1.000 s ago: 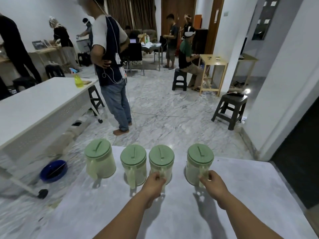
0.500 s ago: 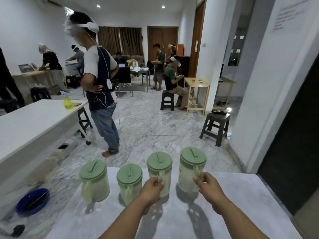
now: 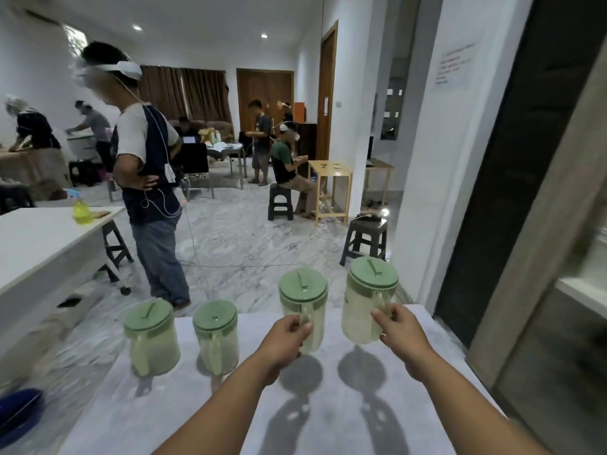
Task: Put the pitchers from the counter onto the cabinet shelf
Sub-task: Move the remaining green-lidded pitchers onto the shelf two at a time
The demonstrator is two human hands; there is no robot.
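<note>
Several pale translucent pitchers with green lids are in view over the grey counter point(image 3: 328, 421). My left hand point(image 3: 285, 339) grips the handle of one pitcher point(image 3: 303, 300), held up off the counter with its shadow below. My right hand point(image 3: 399, 333) grips the handle of another pitcher point(image 3: 369, 297), lifted a little higher. Two more pitchers stand on the counter's far left: one point(image 3: 151, 336) at the edge and one point(image 3: 216, 336) beside it. A cabinet point(image 3: 558, 323) with a pale frame and a shelf stands at the right, blurred.
A person point(image 3: 147, 178) stands on the marble floor just beyond the counter. A white table point(image 3: 39, 244) is at left, with a blue basin point(image 3: 18, 412) on the floor below it. A dark stool point(image 3: 364, 238) sits ahead right, and more people work at the back.
Both hands have lifted their pitchers off the counter, the right one higher. The view has tilted up and turned right, bringing the cabinet into view.
</note>
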